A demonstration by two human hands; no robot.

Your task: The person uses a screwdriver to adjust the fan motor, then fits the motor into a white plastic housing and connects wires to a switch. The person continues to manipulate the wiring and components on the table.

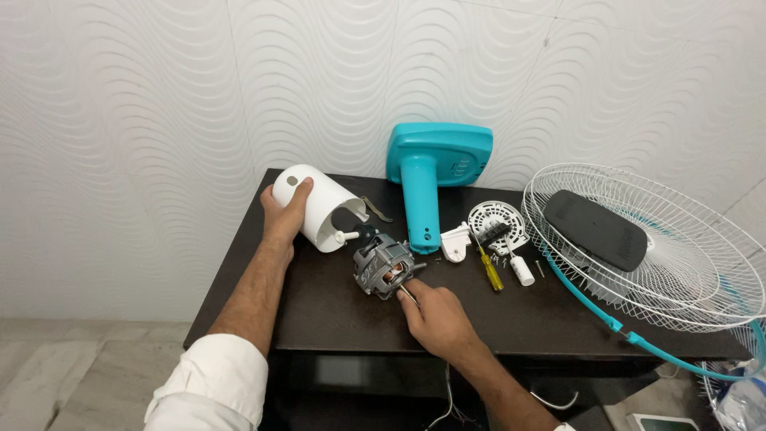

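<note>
Your left hand (283, 217) clasps the white motor cover (317, 206), its open mouth facing the fan motor (385, 270) just beyond it, while your right hand (435, 319), nearer, pinches the motor's near side.

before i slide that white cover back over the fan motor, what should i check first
1. Left hand grips the white housing: ok.
2. Right hand steadies the motor at its near side: ok.
3. Housing opening faces the motor: ok, tilted toward it.
4. Wires clear of the gap: cannot tell, hidden between the parts.
5. Path free of the yellow screwdriver and loose screws: ok, they lie to the right.
6. Fan guard overhangs the dark table edge: not ok.
</note>
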